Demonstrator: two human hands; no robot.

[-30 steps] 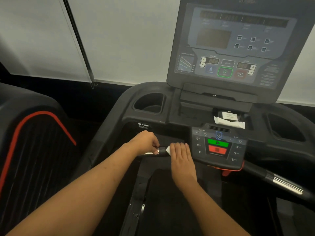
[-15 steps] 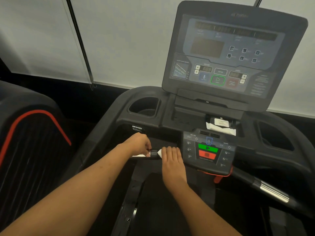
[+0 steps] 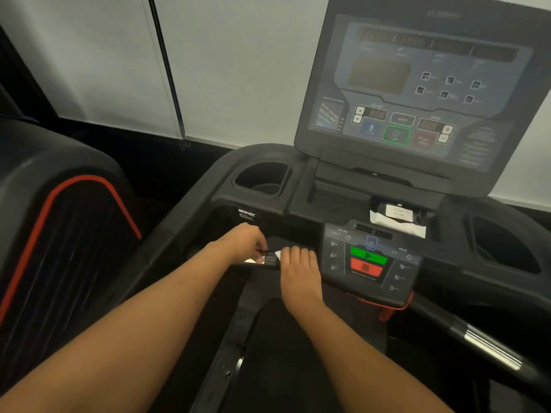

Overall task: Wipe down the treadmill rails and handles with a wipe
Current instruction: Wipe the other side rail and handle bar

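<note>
The left hand (image 3: 243, 244) is curled over the front handle (image 3: 272, 261) of the treadmill (image 3: 298, 187). Its fingers are wrapped round the bar, and a bright metal strip (image 3: 258, 260) shows just beside the knuckles. The right hand (image 3: 299, 272) is laid on the same handle, just to the right of the left hand, with a short stretch of bar left bare between the two. Its fingers (image 3: 295, 254) are held straight and pressed together, flat on top of the wipe (image 3: 278, 254). Only a small white corner of the wipe is shown, at the left edge of those fingers, and the rest is covered by the hand. Where the right thumb lies cannot be told.

Just to the right of the right hand, nearly touching it, a small control panel (image 3: 369, 263) is seen, with a green pad above a red one. Beyond that panel, farther from the hand, a white packet (image 3: 398, 219) is lodged in the tray below the large console (image 3: 417, 84). One cup holder (image 3: 262, 178) is set ahead of the left hand, and a second cup holder (image 3: 504, 248) well to the right of the right hand. Another handle (image 3: 489, 344), with its own metal band, is seen well to the right of the right hand and nearer the person. Beneath both forearms the dark belt (image 3: 283, 368) is visible. Well to the left of the left hand, a neighbouring machine (image 3: 59, 234) with a red stripe is seen.
</note>
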